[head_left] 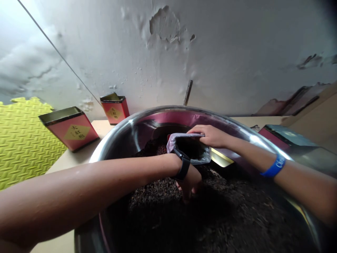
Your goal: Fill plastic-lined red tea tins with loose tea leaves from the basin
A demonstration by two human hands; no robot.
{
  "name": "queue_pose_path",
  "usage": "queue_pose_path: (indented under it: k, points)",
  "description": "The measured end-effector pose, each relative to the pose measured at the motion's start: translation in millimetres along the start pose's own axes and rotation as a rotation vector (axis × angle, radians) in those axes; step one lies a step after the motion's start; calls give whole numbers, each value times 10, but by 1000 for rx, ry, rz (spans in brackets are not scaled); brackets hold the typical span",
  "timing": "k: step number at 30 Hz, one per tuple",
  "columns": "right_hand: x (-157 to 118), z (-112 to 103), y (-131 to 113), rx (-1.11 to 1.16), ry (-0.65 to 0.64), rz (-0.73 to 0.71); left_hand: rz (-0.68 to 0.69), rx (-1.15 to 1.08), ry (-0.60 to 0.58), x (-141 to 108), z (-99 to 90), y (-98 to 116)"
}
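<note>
My left hand point(190, 181), with a dark watch on its wrist, reaches down into dark loose tea leaves point(160, 191) in a large shiny metal basin point(116, 147). Its fingers are curled and gathered at the leaves; how much they hold is hidden in shadow. My right hand point(212, 136), a blue band on that wrist, grips the far rim of a tin lined with a clear plastic bag point(206, 160). The tin is tilted inside the basin, its opening towards me, and my left wrist crosses in front of it. A gold-coloured piece point(221, 158) shows beside the tin.
Two red tins with yellow diamond labels, a nearer one point(75, 131) and a farther one point(114, 109), stand on the table point(97, 124) left of the basin. A yellow foam mat point(23, 140) is farther left. Another box point(286, 135) sits at right. A peeling wall point(223, 63) rises behind.
</note>
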State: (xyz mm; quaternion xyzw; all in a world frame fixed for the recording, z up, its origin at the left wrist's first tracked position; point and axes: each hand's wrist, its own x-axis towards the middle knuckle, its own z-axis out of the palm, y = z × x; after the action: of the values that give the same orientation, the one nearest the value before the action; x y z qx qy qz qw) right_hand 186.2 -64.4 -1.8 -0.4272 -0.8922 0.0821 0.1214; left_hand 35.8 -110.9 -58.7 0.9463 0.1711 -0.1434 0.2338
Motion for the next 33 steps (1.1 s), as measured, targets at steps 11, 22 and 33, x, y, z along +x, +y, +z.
queue_pose_path:
  k: [11,22,33]
  points:
    - [-5,0,23,-8,3,-16,120,-7,-190,-37,-198,49]
    - [-3,-1,17,10,-16,14,181,-41,158,-302,-628,92]
    - [6,-15,-21,3,-1,-9,8,342,440,-291,-639,-95]
